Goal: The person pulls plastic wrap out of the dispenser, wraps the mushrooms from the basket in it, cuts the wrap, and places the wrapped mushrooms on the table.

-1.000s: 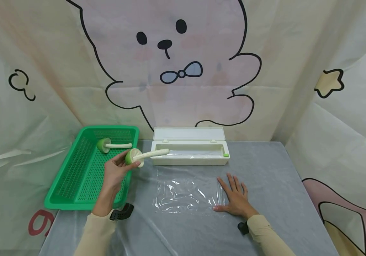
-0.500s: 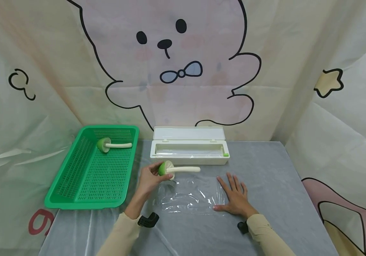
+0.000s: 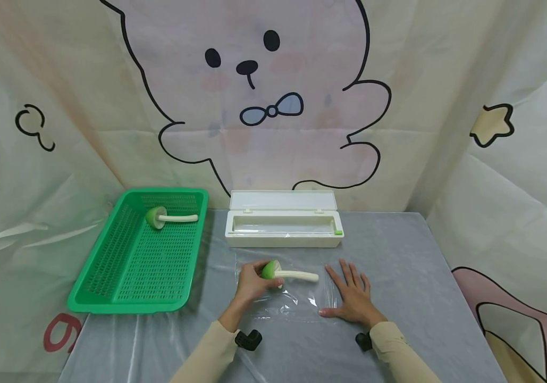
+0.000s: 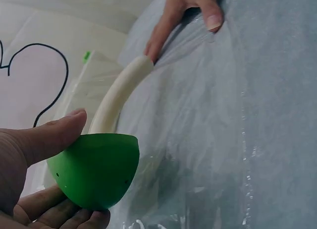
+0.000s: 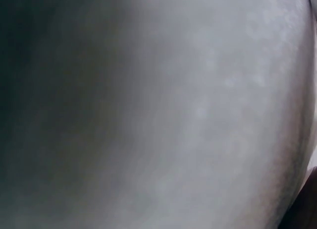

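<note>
My left hand (image 3: 250, 286) grips a toy mushroom (image 3: 298, 275) by its green cap, thumb on one side and fingers on the other. Its long white stem points right, over a sheet of cling film (image 3: 285, 308) spread on the table. In the left wrist view, the smooth green cap (image 4: 99, 169) faces the camera and the stem curves away toward the other hand. My right hand (image 3: 353, 298) lies with spread fingers on the right edge of the film. The right wrist view is a grey blur.
A green basket (image 3: 127, 306) on the left holds a second toy mushroom (image 3: 177, 218) of the same kind. Behind the film stands a white cling film box (image 3: 283, 242) with its lid raised. A printed curtain (image 3: 273, 154) closes off the back and sides.
My left hand has carried the mushroom from the basket's right edge rightward and toward me, over the film. The right hand has stayed in place.
</note>
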{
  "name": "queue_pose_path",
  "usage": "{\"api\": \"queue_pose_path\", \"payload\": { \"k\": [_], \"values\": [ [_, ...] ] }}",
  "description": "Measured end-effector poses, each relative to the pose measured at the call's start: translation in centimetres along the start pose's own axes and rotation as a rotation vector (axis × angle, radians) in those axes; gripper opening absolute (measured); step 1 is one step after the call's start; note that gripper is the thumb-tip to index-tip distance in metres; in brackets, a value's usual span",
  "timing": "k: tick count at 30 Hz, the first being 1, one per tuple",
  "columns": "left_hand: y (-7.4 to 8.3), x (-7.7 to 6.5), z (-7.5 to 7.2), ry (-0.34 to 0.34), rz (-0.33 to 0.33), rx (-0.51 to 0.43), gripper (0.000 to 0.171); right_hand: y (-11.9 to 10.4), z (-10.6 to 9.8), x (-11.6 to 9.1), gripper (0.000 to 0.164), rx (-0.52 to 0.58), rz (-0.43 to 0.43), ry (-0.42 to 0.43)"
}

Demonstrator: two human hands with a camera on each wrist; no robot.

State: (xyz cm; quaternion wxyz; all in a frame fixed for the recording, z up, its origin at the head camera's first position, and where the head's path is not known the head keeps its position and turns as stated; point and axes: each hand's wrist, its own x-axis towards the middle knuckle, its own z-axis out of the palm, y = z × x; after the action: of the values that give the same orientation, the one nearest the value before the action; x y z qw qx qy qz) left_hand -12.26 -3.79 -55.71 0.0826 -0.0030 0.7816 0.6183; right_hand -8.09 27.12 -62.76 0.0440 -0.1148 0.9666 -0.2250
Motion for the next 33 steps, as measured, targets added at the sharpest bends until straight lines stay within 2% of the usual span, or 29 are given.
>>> {"api": "queue_pose_path", "payload": {
  "k": [9,17,25,33],
  "values": [
    [-0.5,-0.5,0.8,0.033,-0.007,0.152,0.060,-0.6,-0.8,-0.1,0.125,0.008,0.014,-0.004],
    [-0.1,-0.5,1.1,0.065,0.007,0.210,0.061,-0.5,-1.4,-0.1,0.124,0.053,0.000,0.030],
    [-0.1,-0.2,1.3,0.071,-0.020,0.233,0.059,-0.1,-2.2,-0.2,0.101,0.259,0.021,0.073],
    [-0.1,-0.4,1.0,0.051,-0.029,0.232,0.063,-0.5,-2.6,0.0,0.070,0.324,0.037,0.128]
  ]
}}
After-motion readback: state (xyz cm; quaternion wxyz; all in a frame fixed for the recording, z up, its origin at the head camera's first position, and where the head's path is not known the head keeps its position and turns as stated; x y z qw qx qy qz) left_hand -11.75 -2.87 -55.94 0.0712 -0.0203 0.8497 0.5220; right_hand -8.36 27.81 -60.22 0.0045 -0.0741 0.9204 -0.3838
